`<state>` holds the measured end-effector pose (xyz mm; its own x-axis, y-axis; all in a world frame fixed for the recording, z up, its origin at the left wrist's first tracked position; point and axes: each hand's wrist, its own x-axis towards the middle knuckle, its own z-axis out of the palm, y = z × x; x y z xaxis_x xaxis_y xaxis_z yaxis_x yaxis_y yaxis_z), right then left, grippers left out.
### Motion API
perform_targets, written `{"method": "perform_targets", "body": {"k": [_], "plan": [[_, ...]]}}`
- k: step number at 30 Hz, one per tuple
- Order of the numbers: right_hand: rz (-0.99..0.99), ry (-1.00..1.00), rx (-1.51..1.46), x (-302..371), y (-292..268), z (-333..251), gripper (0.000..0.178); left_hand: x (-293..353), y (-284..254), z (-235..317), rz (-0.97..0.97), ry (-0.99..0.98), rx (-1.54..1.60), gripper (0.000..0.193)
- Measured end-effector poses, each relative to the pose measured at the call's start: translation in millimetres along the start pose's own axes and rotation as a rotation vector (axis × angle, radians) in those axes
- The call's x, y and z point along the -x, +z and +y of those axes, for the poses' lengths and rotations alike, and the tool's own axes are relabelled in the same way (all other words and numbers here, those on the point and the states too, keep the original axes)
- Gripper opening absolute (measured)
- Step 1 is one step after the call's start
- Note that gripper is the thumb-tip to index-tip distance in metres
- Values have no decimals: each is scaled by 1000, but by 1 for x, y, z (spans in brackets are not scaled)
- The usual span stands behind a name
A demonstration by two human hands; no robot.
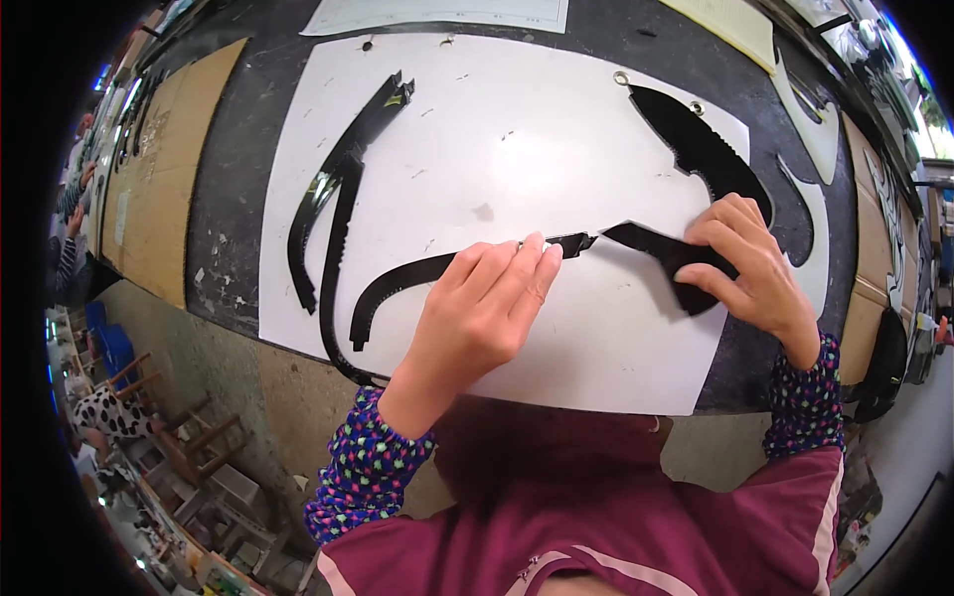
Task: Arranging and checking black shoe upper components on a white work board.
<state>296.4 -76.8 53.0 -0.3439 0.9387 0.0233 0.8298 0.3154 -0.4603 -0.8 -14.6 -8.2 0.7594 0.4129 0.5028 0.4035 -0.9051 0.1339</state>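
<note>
My left hand [489, 303] presses its closed fingers on a curved black strip [397, 280] lying on the white board [527, 348]; its thumb is mostly hidden. My right hand [752, 260] grips a flat black piece [644, 238] between thumb and fingers, slightly blurred. The piece's pointed tip comes close to the strip's right end; whether they touch, I cannot tell. Beyond the right hand lies a broad, curved black piece [691, 129] with a notched edge. Farther left, a glossy curved black strip [308, 209] crosses or adjoins a long notched black strip [338, 258].
Metal eyelets [621, 77] sit along the board's far edge. Cardboard [164, 169] lies at the left of the dark table [224, 219]. White curved templates [810, 119] and a yellow sheet [730, 30] are at the right. Another person's hand [77, 221] shows far left, near wooden stools [194, 447].
</note>
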Motion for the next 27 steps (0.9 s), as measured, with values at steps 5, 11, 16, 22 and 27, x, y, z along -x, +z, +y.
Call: {"method": "perform_targets", "body": {"k": [5, 11, 16, 22, 27], "plan": [[20, -76, -243, -7, 9, 1, 21, -4, -5, 1, -44, 23, -19, 31], [-89, 37, -551, -18, 5, -12, 15, -2, -8, 0, -61, 48, -31, 31], [-90, -16, -273, -23, 13, -13, 11, -4, -9, 2, -63, 24, -12, 32], [-66, -86, -228, -31, 22, -12, 14, -3, -6, -1, -60, 72, -3, 27], [-48, -114, -194, -32, 26, -12, 15, -2, -7, 0, -68, 60, -6, 26]]}}
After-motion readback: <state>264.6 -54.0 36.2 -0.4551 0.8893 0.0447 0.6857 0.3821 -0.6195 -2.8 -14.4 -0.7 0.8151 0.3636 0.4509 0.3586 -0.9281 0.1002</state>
